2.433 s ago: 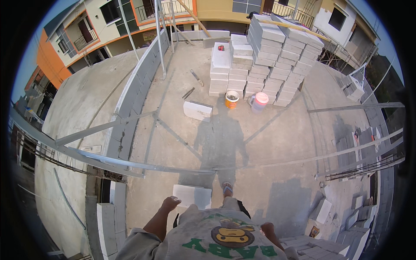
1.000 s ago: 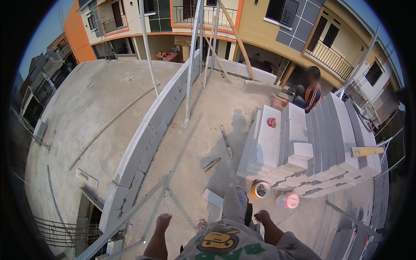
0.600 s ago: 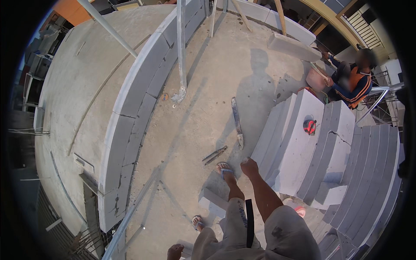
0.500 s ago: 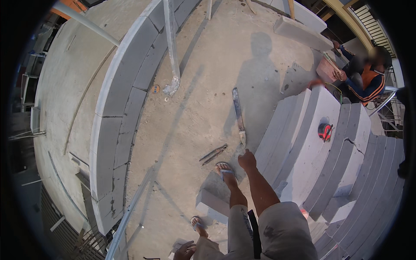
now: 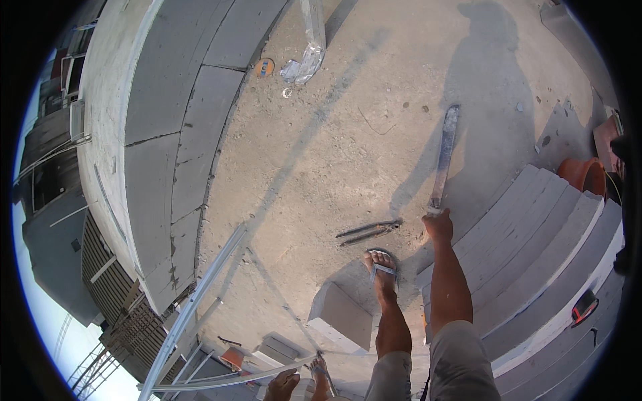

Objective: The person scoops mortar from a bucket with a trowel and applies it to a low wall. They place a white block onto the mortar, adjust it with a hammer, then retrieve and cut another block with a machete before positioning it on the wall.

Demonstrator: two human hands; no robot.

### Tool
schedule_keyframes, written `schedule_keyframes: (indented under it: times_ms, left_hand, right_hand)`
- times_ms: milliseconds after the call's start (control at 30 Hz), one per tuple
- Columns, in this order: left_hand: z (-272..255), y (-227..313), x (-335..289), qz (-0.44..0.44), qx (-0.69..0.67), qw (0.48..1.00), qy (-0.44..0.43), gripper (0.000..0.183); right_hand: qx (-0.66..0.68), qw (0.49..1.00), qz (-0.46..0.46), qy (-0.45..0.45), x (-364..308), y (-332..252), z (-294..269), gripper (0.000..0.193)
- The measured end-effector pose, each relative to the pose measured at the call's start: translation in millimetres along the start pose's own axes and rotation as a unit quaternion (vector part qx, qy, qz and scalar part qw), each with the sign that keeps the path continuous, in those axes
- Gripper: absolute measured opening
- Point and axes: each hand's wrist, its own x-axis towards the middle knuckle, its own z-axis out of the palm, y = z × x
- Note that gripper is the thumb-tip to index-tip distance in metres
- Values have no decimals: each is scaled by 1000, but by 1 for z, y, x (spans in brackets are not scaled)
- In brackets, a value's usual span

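Observation:
My right hand (image 5: 438, 226) reaches down, fingers closed around the near end of a long flat metal bar (image 5: 445, 155) that lies on the concrete floor, pointing away from me. At the bottom edge hangs my left hand (image 5: 281, 386), curled and half cut off, so its grip is unclear. One sandalled foot (image 5: 381, 267) is planted just left of the right hand. Two thin dark metal tools (image 5: 368, 232) lie crossed on the floor beside that foot.
Stacked grey blocks (image 5: 535, 254) fill the right side, with an orange bucket (image 5: 583, 175) behind them. A single white block (image 5: 341, 314) lies near my foot. A low block wall (image 5: 180, 134) curves along the left. A slanted metal pole (image 5: 200, 301) crosses below it.
I have walked up to the block stack and bent forward. The right arm has stretched down until the hand closed on the bar's end.

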Motion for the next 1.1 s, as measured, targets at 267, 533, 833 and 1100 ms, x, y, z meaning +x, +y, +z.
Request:
schedule_keyframes:
  times_ms: [267, 533, 833, 1100]
  left_hand:
    - [8, 108, -86, 106, -61, 992, -26, 47]
    - [-43, 103, -172, 142, -131, 975, 109, 51]
    - [-41, -42, -207, 106, -265, 937, 202, 57]
    - [40, -261, -179, 98, -386, 867, 300, 56]
  right_hand:
    - [357, 919, 74, -151, -95, 20, -72, 21]
    - [-19, 980, -117, -162, -203, -21, -196, 8]
    - [-246, 904, -346, -50, -267, -79, -203, 36]
    - [-367, 807, -446, -122, -528, -43, -96, 38]
